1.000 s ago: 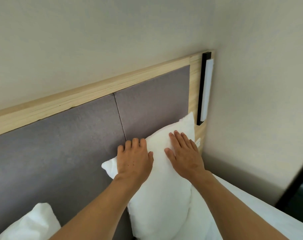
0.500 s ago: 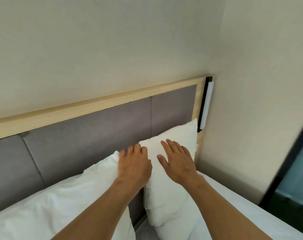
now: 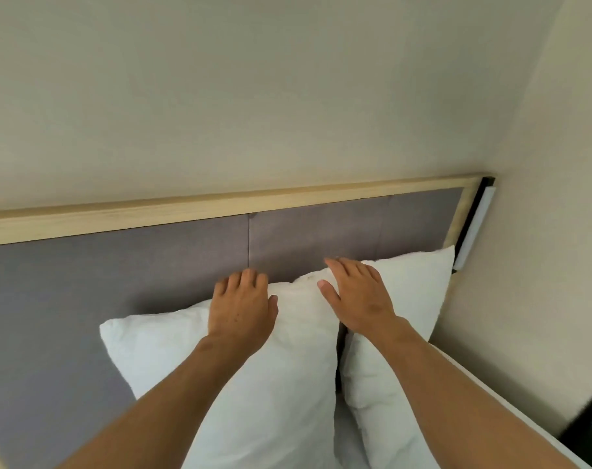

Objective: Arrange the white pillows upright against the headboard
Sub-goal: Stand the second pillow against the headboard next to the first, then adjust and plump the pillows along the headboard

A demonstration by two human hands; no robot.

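Left hand: the left hand lies palm down on the top edge of the left pillow, fingers curled over its upper rim; whether they pinch the fabric I cannot tell.
Right hand: the right hand is open and flat, fingers spread, across the gap where the two pillows meet, gripping nothing.
Left pillow: white, standing on end against the grey padded headboard, its top tilted slightly to the right.
Right pillow: the right pillow stands upright in the corner, just beside the wall lamp, touching its neighbour.
Bed: a strip of white sheet shows at lower right.
Progress: both visible pillows already lean on the headboard; what seems left is squaring and pressing them. Any further pillows are out of view.
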